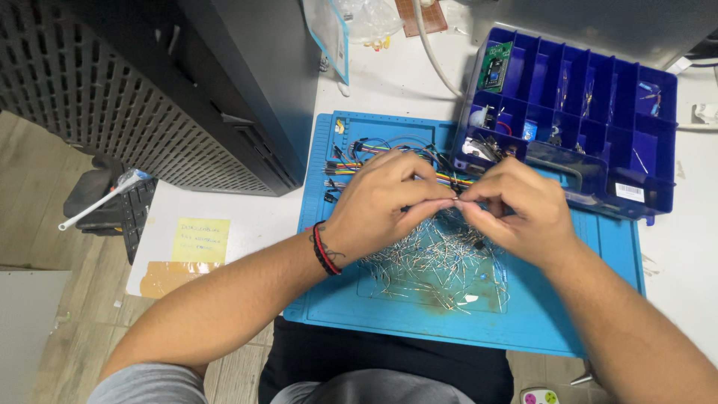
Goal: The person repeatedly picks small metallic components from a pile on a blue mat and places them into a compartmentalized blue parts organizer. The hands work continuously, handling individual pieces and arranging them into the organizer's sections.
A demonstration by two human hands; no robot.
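My left hand (381, 206) and my right hand (516, 206) meet fingertip to fingertip above a blue work mat (351, 299). Between the pinched fingers sits a tiny thin-legged electronic part (455, 202), too small to make out clearly. Under both hands lies a loose pile of small wire-legged components (434, 265). A bundle of coloured jumper wires (351, 161) spreads on the mat just beyond my left hand. A red and black band circles my left wrist.
A dark blue compartment box (598, 97) with small parts and a green circuit board (495, 66) stands at the back right. A large black perforated case (172, 82) fills the left. A yellow sticky note (200, 239) lies on the white table.
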